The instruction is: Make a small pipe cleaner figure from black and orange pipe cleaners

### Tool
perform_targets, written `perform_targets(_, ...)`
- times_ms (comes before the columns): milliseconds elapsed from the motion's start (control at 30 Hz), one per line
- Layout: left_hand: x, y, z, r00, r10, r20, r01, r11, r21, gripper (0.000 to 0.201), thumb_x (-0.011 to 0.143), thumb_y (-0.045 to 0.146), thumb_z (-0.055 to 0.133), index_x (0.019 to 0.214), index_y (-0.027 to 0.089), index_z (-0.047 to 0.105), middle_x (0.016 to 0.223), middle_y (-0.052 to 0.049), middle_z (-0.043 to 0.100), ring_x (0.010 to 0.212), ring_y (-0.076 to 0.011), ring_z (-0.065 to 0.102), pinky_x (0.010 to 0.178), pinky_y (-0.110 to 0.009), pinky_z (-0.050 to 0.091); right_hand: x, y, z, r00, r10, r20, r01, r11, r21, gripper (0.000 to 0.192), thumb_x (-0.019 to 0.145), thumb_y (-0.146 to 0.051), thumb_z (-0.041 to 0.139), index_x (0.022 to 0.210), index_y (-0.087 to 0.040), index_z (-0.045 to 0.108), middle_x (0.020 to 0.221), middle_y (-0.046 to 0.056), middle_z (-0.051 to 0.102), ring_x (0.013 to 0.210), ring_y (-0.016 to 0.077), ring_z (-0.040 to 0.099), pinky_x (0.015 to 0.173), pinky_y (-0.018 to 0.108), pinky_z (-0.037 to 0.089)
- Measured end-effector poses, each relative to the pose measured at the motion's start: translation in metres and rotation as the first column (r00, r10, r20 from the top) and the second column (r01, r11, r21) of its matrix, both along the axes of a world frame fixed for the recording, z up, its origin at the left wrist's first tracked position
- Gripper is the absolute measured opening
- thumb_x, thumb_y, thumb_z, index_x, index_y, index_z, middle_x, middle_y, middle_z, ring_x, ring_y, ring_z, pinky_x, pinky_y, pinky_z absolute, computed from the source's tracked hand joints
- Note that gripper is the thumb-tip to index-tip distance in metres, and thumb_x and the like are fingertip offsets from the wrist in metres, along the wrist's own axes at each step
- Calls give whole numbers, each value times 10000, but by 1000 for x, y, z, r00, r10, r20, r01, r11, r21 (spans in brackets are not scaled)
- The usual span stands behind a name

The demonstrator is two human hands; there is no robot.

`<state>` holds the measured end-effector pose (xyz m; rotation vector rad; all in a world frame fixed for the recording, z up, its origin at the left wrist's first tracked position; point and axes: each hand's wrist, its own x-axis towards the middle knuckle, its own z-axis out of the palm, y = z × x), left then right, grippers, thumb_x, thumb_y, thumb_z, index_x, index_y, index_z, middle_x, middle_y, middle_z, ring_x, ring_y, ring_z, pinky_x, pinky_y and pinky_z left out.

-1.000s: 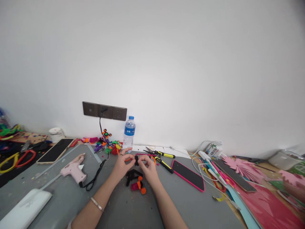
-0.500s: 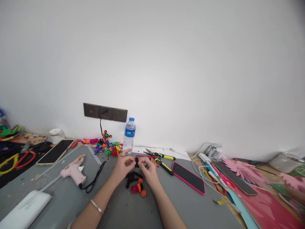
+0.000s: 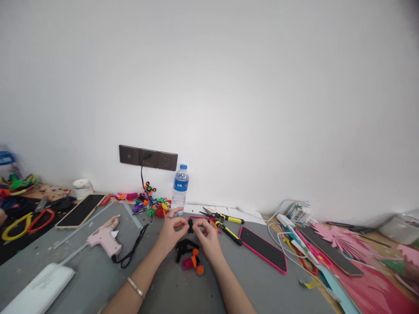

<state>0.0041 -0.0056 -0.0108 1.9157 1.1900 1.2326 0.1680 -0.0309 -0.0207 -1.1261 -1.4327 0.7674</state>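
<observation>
A small black fuzzy piece, probably pipe cleaner (image 3: pixel 190 226), is pinched between the fingertips of my left hand (image 3: pixel 173 231) and my right hand (image 3: pixel 206 233). Both hands are closed on it, just above the grey table mat. Below them lie a bent black fuzzy piece (image 3: pixel 186 247) and a small magenta and orange fuzzy figure (image 3: pixel 193 262). Behind my right hand, yellow-and-black pliers (image 3: pixel 225 224) rest with their jaws apart. An orange strip shows partly behind my fingers.
A pink glue gun (image 3: pixel 105 240) with a black cord lies left, near a white case (image 3: pixel 41 288). A water bottle (image 3: pixel 181 187) stands by the wall beside colourful fuzzy figures (image 3: pixel 162 207). To the right are a pink-edged phone (image 3: pixel 263 249), cables and pink paper (image 3: pixel 376 288).
The view has shifted slightly, so the scene sits a little further right and lower. My hands keep their pinch on the black piece, with barely any other movement.
</observation>
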Motion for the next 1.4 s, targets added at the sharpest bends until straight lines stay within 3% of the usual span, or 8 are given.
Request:
perform_targets(200,-1,1,0,997,39,74,-38,999,-20,93,756,212,637,683,196,693,1271,-106,575,1235,-321,502,1026,-475,437,1,0,0,1000,-27,2,27,1000,11,233,829,-407,583,795,-183,635,802,51,657,743,197,582,581,270,385)
perform_targets(467,0,0,0,998,2,70,0,999,-33,102,761,214,625,688,193,693,1266,-117,570,1258,-323,486,952,-432,498,1,-2,4,997,-11,72,10,1000,2,196,816,-366,587,745,-187,628,841,50,666,800,210,582,658,288,372)
perform_targets(700,1,0,-2,999,-8,50,9,999,-30,108,760,207,622,674,192,684,1273,-117,567,1298,-330,438,1007,-464,449,1,-4,5,996,10,92,-13,999,34,188,851,-347,546,760,-193,605,845,39,644,809,202,571,686,285,381)
perform_targets(1133,0,1,-2,999,-33,33,35,999,-42,109,759,198,632,672,197,698,1246,-120,590,1254,-318,496,999,-459,460,0,-6,10,994,24,106,-38,990,139,127,853,-271,550,744,-211,574,824,42,602,843,208,559,797,322,427)
perform_targets(1400,0,-1,2,999,-34,-22,34,999,13,116,763,195,619,678,202,698,1228,-110,606,1196,-304,540,1034,-471,422,0,-7,10,994,34,107,-49,990,135,128,855,-276,554,746,-211,574,838,48,601,850,211,559,807,327,427)
